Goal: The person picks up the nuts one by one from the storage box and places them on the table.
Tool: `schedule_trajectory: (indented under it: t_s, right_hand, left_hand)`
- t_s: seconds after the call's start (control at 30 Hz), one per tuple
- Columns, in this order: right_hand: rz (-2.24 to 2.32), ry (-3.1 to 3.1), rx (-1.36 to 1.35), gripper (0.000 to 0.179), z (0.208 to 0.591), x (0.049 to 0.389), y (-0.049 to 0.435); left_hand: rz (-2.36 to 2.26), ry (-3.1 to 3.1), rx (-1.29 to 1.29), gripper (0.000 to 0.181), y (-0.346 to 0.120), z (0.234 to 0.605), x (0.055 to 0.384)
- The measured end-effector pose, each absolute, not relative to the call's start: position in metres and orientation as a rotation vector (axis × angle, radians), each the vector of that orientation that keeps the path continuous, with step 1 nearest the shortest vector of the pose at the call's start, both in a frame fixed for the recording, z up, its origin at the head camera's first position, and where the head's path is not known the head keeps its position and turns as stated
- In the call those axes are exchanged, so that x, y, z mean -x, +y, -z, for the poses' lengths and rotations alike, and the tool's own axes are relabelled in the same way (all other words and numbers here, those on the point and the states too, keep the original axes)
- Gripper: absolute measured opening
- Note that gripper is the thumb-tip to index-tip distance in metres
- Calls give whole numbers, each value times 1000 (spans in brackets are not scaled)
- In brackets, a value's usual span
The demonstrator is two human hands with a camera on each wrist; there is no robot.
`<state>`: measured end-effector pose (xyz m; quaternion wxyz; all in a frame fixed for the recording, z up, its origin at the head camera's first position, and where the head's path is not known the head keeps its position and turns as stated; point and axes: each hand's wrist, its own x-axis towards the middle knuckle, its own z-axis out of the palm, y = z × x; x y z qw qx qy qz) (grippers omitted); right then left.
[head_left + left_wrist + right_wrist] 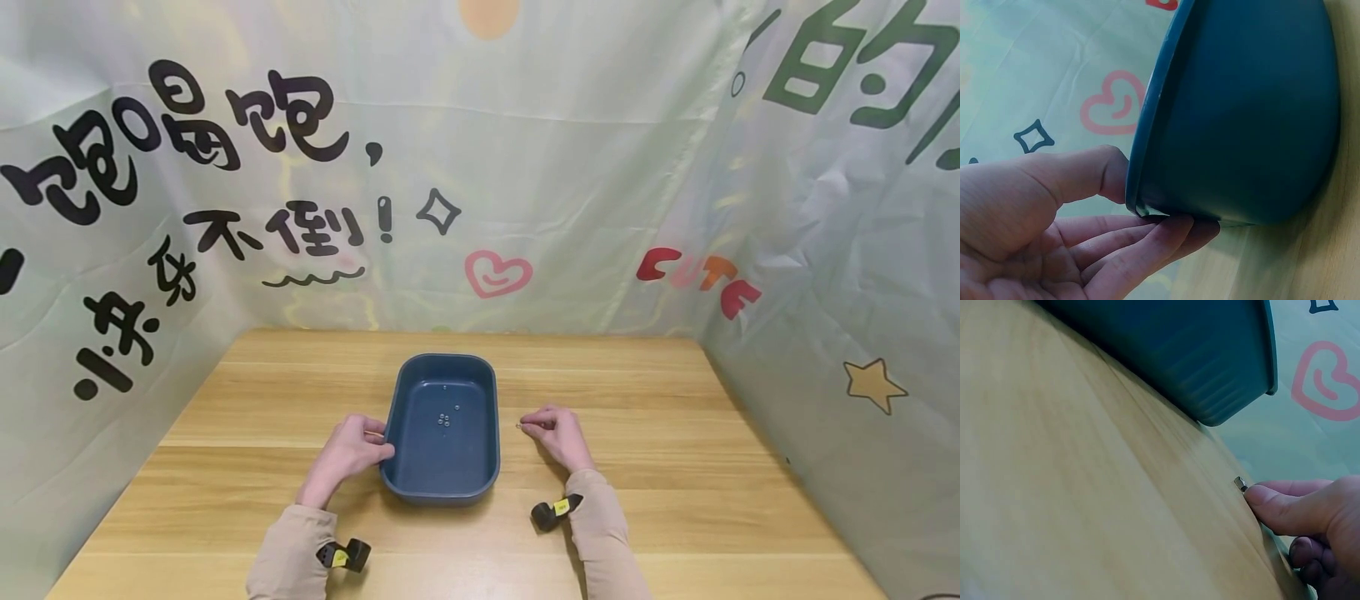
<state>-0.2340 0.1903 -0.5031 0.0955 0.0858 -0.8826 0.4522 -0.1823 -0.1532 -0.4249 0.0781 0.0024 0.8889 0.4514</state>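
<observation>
A deep blue plastic bin (438, 467) with rounded corners stands on the table. My left hand (345, 454) grips its left side; in the left wrist view the thumb goes over the rim (1159, 100) while the other fingers lie against the outer wall. Several small metal nuts (444, 419) are scattered on the bin's floor. To the right of the bin, my right hand (558, 437) pinches one small shiny metal nut (1240, 484) between thumb and index finger, low over the table. The remaining fingers of that hand curl under, partly hidden behind the thumb.
The light wood table (660, 467) reaches back to a printed cloth (585, 208) that hangs behind it and along both sides. A black wrist camera (557, 511) is strapped to the right sleeve, another camera (345, 556) to the left one.
</observation>
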Motion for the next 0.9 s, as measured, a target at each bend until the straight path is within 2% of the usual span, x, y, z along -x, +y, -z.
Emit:
schedule_trajectory:
  t_s: [0.9]
  right_hand:
    - [-1329,-2582,-301,9,505,233,192]
  left_hand:
    - [-1328,2673,-15,44,-152,424,183]
